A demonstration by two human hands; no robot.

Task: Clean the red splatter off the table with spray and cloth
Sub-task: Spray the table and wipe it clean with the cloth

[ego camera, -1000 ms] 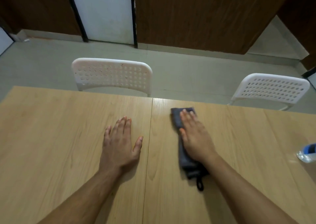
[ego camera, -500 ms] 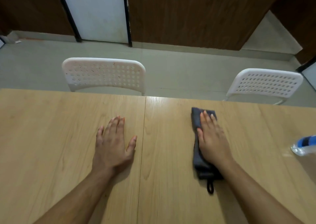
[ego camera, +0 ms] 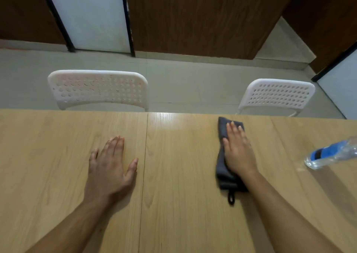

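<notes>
Since a second ago, my right hand (ego camera: 238, 152) has slid the cloth (ego camera: 222, 162) rightward, toward the bottle (ego camera: 331, 154). Both palms lie flat, left hand (ego camera: 109, 167) braced on the table (ego camera: 183, 204). I judge the cloth soft and light, best pressed flat. No red shows; the bottle's top is cut off.

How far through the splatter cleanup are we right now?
Mostly done, it seems: no red marks show on the table, and a wet sheen sits near the far edge. In hand: the right hand presses flat on the folded grey cloth; the left hand rests flat on the wood. Left: finish wiping; the spray bottle sits at the right edge.
</notes>
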